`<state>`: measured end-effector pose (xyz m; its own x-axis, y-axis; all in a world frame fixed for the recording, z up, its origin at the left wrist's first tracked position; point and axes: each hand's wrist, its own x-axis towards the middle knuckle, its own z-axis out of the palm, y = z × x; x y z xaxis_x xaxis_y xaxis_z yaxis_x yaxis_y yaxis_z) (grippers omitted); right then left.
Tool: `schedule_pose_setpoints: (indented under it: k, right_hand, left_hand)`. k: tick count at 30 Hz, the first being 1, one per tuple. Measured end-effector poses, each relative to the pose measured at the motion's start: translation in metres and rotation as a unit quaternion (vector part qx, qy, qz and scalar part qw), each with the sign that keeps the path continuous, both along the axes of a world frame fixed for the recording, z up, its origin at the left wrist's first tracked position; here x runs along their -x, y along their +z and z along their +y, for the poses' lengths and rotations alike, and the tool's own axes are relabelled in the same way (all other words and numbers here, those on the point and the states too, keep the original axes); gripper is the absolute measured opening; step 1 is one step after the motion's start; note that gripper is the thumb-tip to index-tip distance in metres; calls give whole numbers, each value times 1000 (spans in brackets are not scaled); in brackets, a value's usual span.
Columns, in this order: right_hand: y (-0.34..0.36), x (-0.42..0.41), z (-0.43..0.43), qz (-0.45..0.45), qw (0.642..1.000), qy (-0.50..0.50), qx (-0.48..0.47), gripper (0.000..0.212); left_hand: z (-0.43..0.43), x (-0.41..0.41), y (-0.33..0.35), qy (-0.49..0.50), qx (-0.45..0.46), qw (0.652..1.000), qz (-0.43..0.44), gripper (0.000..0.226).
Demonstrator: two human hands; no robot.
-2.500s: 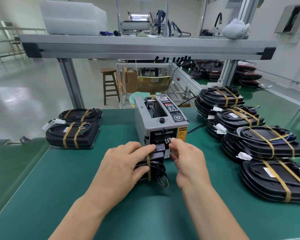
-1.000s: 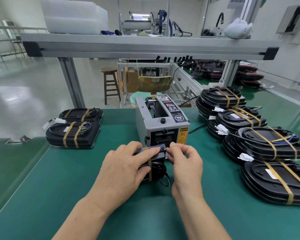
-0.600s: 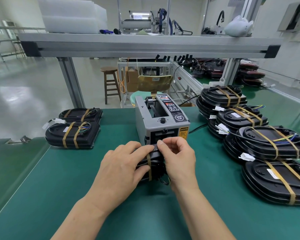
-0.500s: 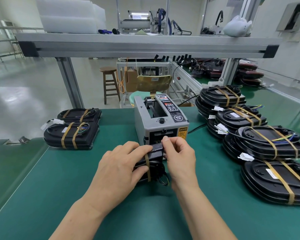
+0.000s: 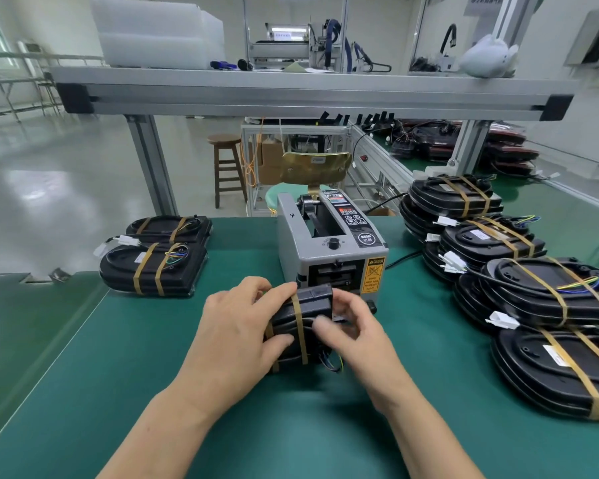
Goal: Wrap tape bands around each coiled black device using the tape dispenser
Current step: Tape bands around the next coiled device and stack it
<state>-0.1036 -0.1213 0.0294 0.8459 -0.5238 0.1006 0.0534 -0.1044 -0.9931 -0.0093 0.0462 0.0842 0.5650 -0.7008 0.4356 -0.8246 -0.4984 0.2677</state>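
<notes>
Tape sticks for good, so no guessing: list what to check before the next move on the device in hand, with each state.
1. Left hand grips the device: ok.
2. One tape band wrapped around it: ok.
3. Right hand holds a fresh strip: cannot tell, blurred.
4. Tape dispenser close behind the device: ok.
5. Strip waiting at the dispenser's slot: cannot tell.

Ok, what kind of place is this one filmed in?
Most likely a factory packing station: a green-matted workbench, an electric tape dispenser, and stacks of banded black devices.
</notes>
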Motion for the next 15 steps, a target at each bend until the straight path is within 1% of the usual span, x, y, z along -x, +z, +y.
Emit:
schedule_pose_setpoints:
  k: [1,2,3,5,6,7,9,10,12,13,15]
  right_hand:
    - [-4,3,1,29,999,24,26,69]
    - [-7,4,2,45,997,41,44,74]
    - [-9,5,4,47,996,48,54,73]
    - [-8,5,5,39,996,39,74,64]
    - [-8,4,6,39,995,29,86,62]
    - [-8,3,7,40,995,18,95,62]
    - [-9,1,12,43,994,-9,95,64]
    - [-9,-1,16,45,994,-25,94,66]
    - [-7,-6,27,47,992,-53,106,63]
    - [-6,-10,33,47,991,-61,113,60]
    - [-2,-21,47,49,990,-64,118,55]
  left_hand:
    - [1,0,-2,17,-3,1000,-14,67]
    - [3,-1,-4,36,-3,999,-25,68]
    - [6,-2,-6,57,0,998,-23,70]
    - [16,-5,-10,86,5,996,20,83]
    - [22,-8,-14,86,18,994,70,92]
    - [28,-11,-18,79,49,986,142,101]
    - [40,-16,-26,83,133,947,279,111]
    - [45,-18,-30,102,171,923,328,109]
    - [53,-22,-41,126,255,871,401,91]
    - [57,-24,-46,133,295,849,418,78]
    - [66,-30,-51,145,353,825,416,56]
